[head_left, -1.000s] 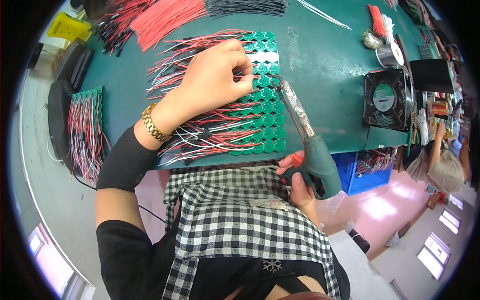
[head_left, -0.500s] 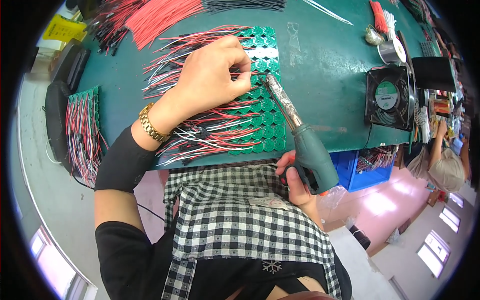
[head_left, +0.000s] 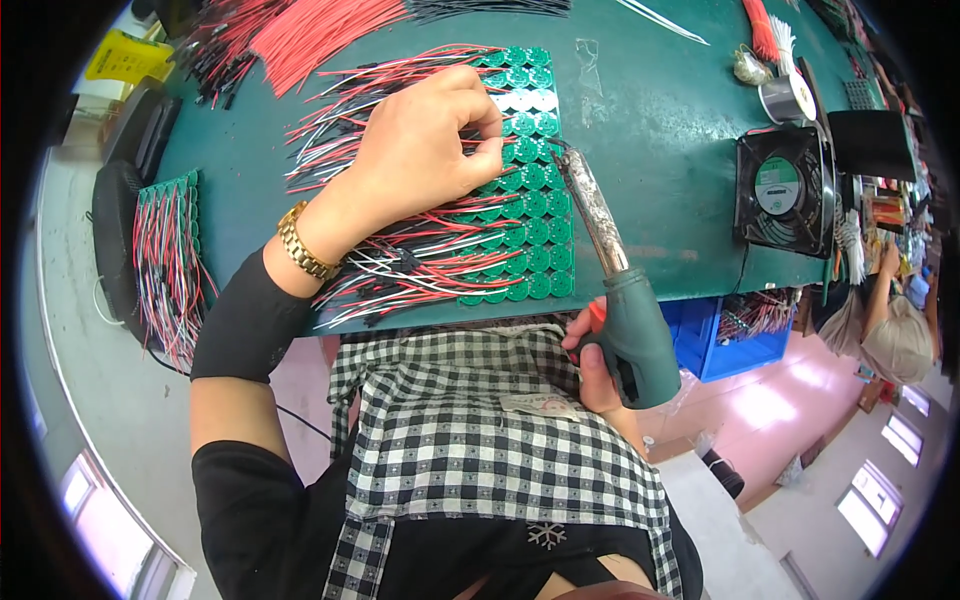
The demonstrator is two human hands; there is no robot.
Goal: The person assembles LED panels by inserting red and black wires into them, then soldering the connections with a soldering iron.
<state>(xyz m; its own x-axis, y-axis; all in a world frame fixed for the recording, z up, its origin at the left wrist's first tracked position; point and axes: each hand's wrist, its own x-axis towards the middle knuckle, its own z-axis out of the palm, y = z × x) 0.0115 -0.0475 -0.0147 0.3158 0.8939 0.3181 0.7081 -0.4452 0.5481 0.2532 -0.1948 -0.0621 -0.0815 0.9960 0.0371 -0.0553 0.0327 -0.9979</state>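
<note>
A panel of round green circuit boards (head_left: 538, 232) lies on the table, with rows of red, white and black wires (head_left: 430, 272) running off to its left. My left hand (head_left: 425, 140) is over the panel, thumb and forefinger pinched together at the end of a wire; the wire's tip is partly hidden by the fingers. My right hand (head_left: 597, 378) grips a soldering gun (head_left: 642, 335) with a dark green body and a long stained metal barrel. Its tip points up and left, beside the right edge of the panel near my left fingertips.
Bundles of red wires (head_left: 325, 38) lie at the back. A second wired panel (head_left: 168, 265) rests on a black chair at the left. To the right stand a black fan (head_left: 785, 190) and a solder spool (head_left: 787, 98). A blue bin (head_left: 745, 350) sits below the table edge.
The soldering gun has shifted right and slightly toward me, its tip drawing off the boards to the panel's right edge. My left hand has hardly moved.
</note>
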